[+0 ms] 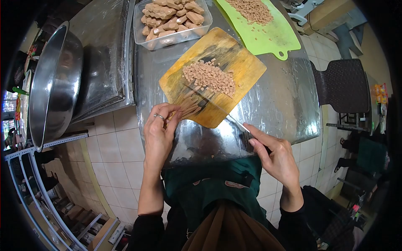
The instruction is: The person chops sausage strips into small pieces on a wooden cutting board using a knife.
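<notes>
My left hand (161, 125), with a ring on one finger, has its fingers closed on a bundle of thin brown meat-like strips (188, 104) at the near left edge of a wooden cutting board (247, 62). In my right hand (274, 152) is the handle of a knife (217, 106). Its long blade slants up and left across the board, between the strips and a pile of small diced pieces (209, 77). The blade's tip lies close to the pile's left side. My right index finger stretches along the knife.
A clear plastic tub (171, 39) of brown chunks stands behind the board. To its right, a green cutting board (272, 44) carries more diced pieces. A large steel bowl (56, 83) stands on edge at left. A dark chair (341, 85) is beyond the steel table's (289, 92) right edge.
</notes>
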The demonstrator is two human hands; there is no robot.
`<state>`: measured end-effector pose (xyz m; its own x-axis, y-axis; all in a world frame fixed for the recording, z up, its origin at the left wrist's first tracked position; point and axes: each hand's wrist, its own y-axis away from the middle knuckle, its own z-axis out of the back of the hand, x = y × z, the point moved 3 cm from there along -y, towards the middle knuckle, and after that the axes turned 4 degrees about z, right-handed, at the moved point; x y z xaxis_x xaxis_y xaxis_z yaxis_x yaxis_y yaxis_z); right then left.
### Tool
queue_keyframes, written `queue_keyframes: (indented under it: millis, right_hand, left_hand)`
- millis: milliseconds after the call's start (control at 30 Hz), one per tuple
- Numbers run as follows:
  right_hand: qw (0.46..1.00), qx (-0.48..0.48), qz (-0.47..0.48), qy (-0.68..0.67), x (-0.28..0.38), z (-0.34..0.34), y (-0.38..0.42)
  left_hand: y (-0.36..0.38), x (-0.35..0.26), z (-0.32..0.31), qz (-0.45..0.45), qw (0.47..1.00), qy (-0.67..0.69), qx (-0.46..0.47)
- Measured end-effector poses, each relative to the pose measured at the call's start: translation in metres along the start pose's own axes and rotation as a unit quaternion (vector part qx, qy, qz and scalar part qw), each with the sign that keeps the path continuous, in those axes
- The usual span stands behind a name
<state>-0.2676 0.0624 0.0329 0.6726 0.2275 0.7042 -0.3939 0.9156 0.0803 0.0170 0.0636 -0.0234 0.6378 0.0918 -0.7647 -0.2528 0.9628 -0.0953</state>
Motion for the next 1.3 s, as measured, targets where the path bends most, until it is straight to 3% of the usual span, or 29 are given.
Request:
queue_keyframes:
  millis: [167, 367, 667, 767, 867, 1067, 1300]
  right_hand:
    - [1.000, -0.003, 0.004, -0.008, -0.005, -0.005, 0.003]
    - [0.999, 0.045, -0.009, -0.014, 0.000, -0.003, 0.002]
    - [0.999, 0.006, -0.011, -0.031, -0.008, -0.002, 0.004]
    - [0.996, 0.032, -0.081, -0.031, -0.009, 0.002, 0.002]
    - [0.995, 0.040, -0.087, -0.032, -0.011, 0.003, 0.000]
    - [0.998, 0.013, -0.010, -0.053, -0.009, -0.007, 0.006]
    - [0.995, 0.051, -0.043, -0.067, -0.004, -0.013, 0.001]
  left_hand:
    - [0.007, 0.007, 0.009, 0.046, 0.999, 0.004, 0.017]
    - [-0.009, 0.007, 0.007, -0.005, 1.000, -0.010, -0.014]
    - [-0.041, -0.002, -0.004, -0.014, 0.994, -0.089, 0.065]
    - [-0.039, -0.001, -0.001, -0.022, 0.992, -0.109, 0.062]
    - [-0.035, -0.001, 0.003, -0.029, 0.990, -0.127, 0.059]
    - [-0.018, -0.002, 0.016, 0.053, 0.997, -0.021, 0.052]
    - [-0.006, 0.004, 0.004, 0.057, 0.998, 0.002, 0.030]
